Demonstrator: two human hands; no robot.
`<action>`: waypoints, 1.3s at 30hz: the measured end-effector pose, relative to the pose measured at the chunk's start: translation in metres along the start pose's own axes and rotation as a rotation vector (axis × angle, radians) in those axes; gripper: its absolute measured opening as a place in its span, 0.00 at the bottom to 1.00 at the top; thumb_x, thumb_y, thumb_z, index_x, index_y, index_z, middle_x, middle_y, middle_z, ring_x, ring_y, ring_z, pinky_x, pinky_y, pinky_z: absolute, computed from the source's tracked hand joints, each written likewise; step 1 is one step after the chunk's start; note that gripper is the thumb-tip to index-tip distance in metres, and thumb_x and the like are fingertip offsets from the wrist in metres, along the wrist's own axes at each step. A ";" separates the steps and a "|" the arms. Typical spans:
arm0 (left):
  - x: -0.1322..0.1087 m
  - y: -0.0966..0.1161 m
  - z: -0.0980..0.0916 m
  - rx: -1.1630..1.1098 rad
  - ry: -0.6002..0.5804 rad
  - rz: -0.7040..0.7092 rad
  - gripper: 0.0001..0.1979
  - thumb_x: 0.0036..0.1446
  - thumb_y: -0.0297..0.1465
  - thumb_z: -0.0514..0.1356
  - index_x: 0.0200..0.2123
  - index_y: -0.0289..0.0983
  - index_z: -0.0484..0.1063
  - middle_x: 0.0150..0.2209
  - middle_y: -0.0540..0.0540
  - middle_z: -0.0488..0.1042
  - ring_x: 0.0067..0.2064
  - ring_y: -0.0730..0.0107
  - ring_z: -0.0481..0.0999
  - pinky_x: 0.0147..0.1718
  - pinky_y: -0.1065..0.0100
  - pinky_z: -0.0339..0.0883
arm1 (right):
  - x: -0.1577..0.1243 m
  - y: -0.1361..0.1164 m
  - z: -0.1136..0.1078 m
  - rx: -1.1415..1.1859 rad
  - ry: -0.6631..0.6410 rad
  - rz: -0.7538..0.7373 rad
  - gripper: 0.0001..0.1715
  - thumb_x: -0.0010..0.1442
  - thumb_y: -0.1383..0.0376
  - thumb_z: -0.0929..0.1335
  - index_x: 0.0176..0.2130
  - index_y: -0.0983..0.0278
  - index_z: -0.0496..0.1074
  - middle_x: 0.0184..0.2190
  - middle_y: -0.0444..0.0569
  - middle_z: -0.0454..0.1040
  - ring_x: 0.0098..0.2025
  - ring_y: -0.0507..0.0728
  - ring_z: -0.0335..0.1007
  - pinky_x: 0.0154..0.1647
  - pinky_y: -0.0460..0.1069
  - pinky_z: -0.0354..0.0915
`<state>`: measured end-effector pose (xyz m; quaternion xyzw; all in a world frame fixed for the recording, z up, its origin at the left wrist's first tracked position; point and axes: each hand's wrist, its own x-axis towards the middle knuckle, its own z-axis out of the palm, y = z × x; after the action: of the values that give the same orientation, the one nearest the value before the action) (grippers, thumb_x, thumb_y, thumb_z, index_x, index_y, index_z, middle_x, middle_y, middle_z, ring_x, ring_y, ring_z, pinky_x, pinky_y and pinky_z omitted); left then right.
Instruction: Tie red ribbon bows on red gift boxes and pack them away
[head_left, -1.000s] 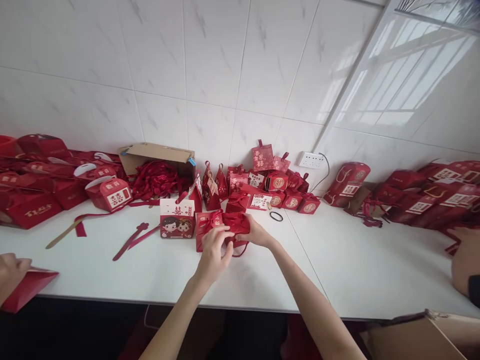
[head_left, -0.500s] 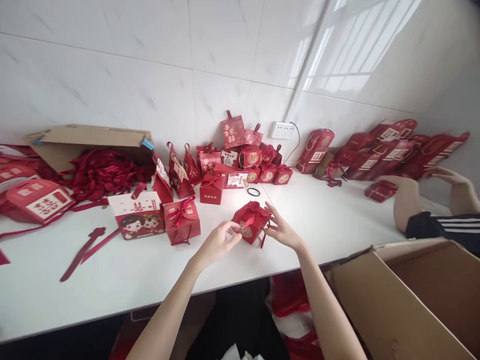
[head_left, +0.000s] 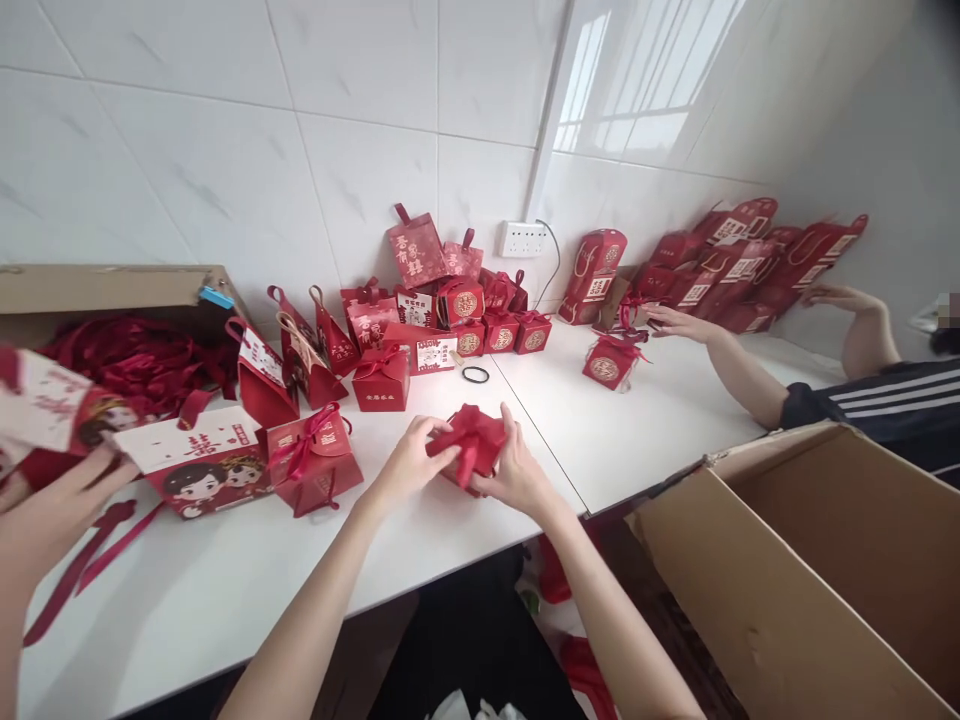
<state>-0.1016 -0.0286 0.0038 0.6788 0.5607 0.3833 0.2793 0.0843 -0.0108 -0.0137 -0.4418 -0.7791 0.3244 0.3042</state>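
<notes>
Your left hand [head_left: 411,458] pinches soft ribbon [head_left: 478,437]; your right hand [head_left: 517,474] clasps the squarish box [head_left: 457,478]; round ring [head_left: 475,381], twelve o'clock.

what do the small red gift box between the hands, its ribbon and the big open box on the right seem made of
Small red gift box: probably smooth card, from its flat side, though mostly covered. Ribbon: likely satin-like fabric, glossy and softly folded. Big open box: apparently cardboard, matte brown with frayed edges.

left hand [head_left: 403,462]: fingers bent | right hand [head_left: 521,472]: thumb inward, finger raised | forearms [head_left: 304,600]: converging forward
</notes>
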 end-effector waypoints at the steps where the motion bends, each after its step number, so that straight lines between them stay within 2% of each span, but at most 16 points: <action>1: -0.006 0.002 0.000 -0.017 -0.063 -0.006 0.12 0.49 0.37 0.59 0.36 0.38 0.66 0.39 0.47 0.68 0.41 0.66 0.71 0.43 0.63 0.66 | -0.001 0.004 -0.008 0.022 -0.065 -0.053 0.66 0.44 0.55 0.72 0.64 0.66 0.26 0.61 0.67 0.45 0.62 0.69 0.49 0.57 0.64 0.54; 4: -0.018 0.011 -0.006 -0.134 -0.202 -0.059 0.12 0.51 0.41 0.57 0.31 0.38 0.63 0.31 0.50 0.67 0.32 0.70 0.70 0.34 0.67 0.67 | -0.010 0.020 -0.038 0.111 -0.247 -0.140 0.61 0.45 0.61 0.71 0.64 0.62 0.30 0.65 0.60 0.35 0.66 0.64 0.37 0.61 0.60 0.48; 6: -0.016 0.016 -0.008 -0.149 -0.110 -0.088 0.13 0.55 0.42 0.52 0.30 0.38 0.62 0.30 0.50 0.67 0.32 0.71 0.69 0.34 0.68 0.66 | -0.018 0.028 -0.055 0.234 -0.254 -0.120 0.55 0.48 0.61 0.68 0.64 0.57 0.33 0.66 0.54 0.35 0.66 0.63 0.35 0.60 0.60 0.49; 8: -0.006 0.020 -0.005 -0.066 0.002 -0.109 0.13 0.56 0.42 0.51 0.34 0.38 0.64 0.34 0.49 0.68 0.35 0.70 0.70 0.36 0.68 0.65 | -0.023 0.028 -0.064 0.385 -0.114 -0.065 0.43 0.54 0.57 0.63 0.63 0.55 0.40 0.64 0.52 0.45 0.65 0.61 0.43 0.57 0.59 0.55; 9: 0.000 0.022 -0.003 -0.009 0.014 -0.117 0.15 0.56 0.43 0.51 0.38 0.38 0.64 0.36 0.48 0.68 0.36 0.69 0.70 0.37 0.67 0.65 | -0.024 0.026 -0.066 0.423 -0.003 -0.014 0.36 0.56 0.55 0.60 0.61 0.56 0.45 0.60 0.53 0.53 0.62 0.60 0.51 0.53 0.58 0.59; 11: 0.010 0.026 0.005 0.100 -0.037 -0.111 0.17 0.56 0.45 0.51 0.41 0.39 0.65 0.39 0.47 0.68 0.37 0.67 0.71 0.39 0.64 0.65 | -0.023 0.019 -0.063 0.359 0.173 0.109 0.26 0.59 0.52 0.56 0.53 0.61 0.57 0.44 0.53 0.68 0.48 0.59 0.66 0.44 0.54 0.65; 12: 0.013 0.028 0.009 0.142 -0.070 -0.102 0.17 0.56 0.45 0.51 0.39 0.39 0.66 0.39 0.47 0.68 0.37 0.67 0.72 0.39 0.63 0.65 | -0.021 0.014 -0.059 0.280 0.207 0.162 0.23 0.59 0.50 0.57 0.47 0.62 0.61 0.36 0.49 0.70 0.40 0.57 0.68 0.39 0.53 0.65; 14: 0.013 0.032 0.016 0.193 -0.084 -0.090 0.15 0.56 0.44 0.51 0.34 0.39 0.66 0.37 0.47 0.67 0.36 0.66 0.72 0.40 0.63 0.65 | -0.018 0.007 -0.049 0.126 0.178 0.219 0.19 0.56 0.49 0.61 0.35 0.62 0.64 0.23 0.42 0.66 0.28 0.54 0.64 0.30 0.49 0.62; 16: 0.008 0.034 0.021 0.211 -0.007 -0.098 0.13 0.57 0.42 0.50 0.32 0.38 0.64 0.36 0.47 0.66 0.36 0.66 0.72 0.39 0.63 0.65 | -0.016 0.004 -0.040 0.074 0.126 0.218 0.20 0.55 0.49 0.63 0.26 0.62 0.62 0.18 0.39 0.61 0.22 0.51 0.57 0.24 0.46 0.56; 19: -0.003 0.034 0.026 0.211 0.097 -0.118 0.12 0.57 0.42 0.50 0.32 0.39 0.63 0.36 0.47 0.64 0.36 0.66 0.71 0.38 0.63 0.66 | -0.013 0.007 -0.031 0.202 0.092 0.227 0.22 0.55 0.49 0.63 0.22 0.63 0.60 0.17 0.39 0.59 0.20 0.49 0.54 0.21 0.45 0.51; 23: -0.006 0.031 0.029 0.175 0.080 -0.110 0.12 0.57 0.41 0.51 0.38 0.39 0.64 0.39 0.46 0.63 0.35 0.68 0.71 0.38 0.63 0.66 | -0.012 0.013 -0.030 0.499 0.059 0.263 0.21 0.52 0.49 0.65 0.24 0.64 0.62 0.19 0.41 0.64 0.21 0.49 0.57 0.23 0.45 0.54; 27: -0.003 0.030 0.028 0.146 0.039 -0.048 0.09 0.57 0.37 0.51 0.28 0.39 0.63 0.33 0.49 0.63 0.35 0.68 0.70 0.38 0.65 0.65 | -0.013 0.015 -0.033 0.591 0.062 0.273 0.20 0.52 0.50 0.66 0.24 0.64 0.62 0.20 0.41 0.65 0.22 0.49 0.59 0.26 0.45 0.57; 30: -0.010 0.036 0.031 0.177 0.136 -0.026 0.10 0.55 0.35 0.52 0.25 0.39 0.58 0.28 0.50 0.63 0.33 0.68 0.67 0.35 0.66 0.63 | -0.016 0.017 -0.033 0.617 0.078 0.279 0.22 0.52 0.50 0.66 0.22 0.63 0.60 0.18 0.40 0.64 0.22 0.49 0.60 0.25 0.45 0.57; 33: -0.023 0.043 0.035 0.118 0.217 -0.143 0.09 0.54 0.36 0.53 0.25 0.40 0.57 0.25 0.53 0.63 0.27 0.71 0.65 0.29 0.69 0.61 | -0.019 0.019 -0.030 0.622 0.085 0.265 0.23 0.53 0.49 0.65 0.22 0.63 0.58 0.16 0.39 0.62 0.20 0.49 0.60 0.23 0.45 0.56; 36: -0.030 0.045 0.040 -0.088 0.249 -0.264 0.06 0.53 0.34 0.55 0.30 0.40 0.60 0.24 0.55 0.64 0.25 0.73 0.66 0.27 0.71 0.61 | -0.021 0.020 -0.028 0.620 0.087 0.241 0.23 0.54 0.49 0.64 0.22 0.62 0.58 0.16 0.38 0.62 0.19 0.49 0.60 0.21 0.44 0.54; 39: -0.030 0.039 0.043 -0.301 0.258 -0.307 0.05 0.53 0.33 0.54 0.33 0.39 0.63 0.24 0.54 0.64 0.25 0.74 0.66 0.26 0.72 0.60 | -0.021 0.021 -0.026 0.629 0.082 0.231 0.22 0.55 0.49 0.65 0.23 0.63 0.58 0.16 0.38 0.62 0.19 0.48 0.60 0.21 0.44 0.53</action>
<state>-0.0462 -0.0640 0.0056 0.4820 0.6246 0.4991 0.3584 0.1233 -0.0150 -0.0181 -0.4243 -0.5727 0.5632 0.4181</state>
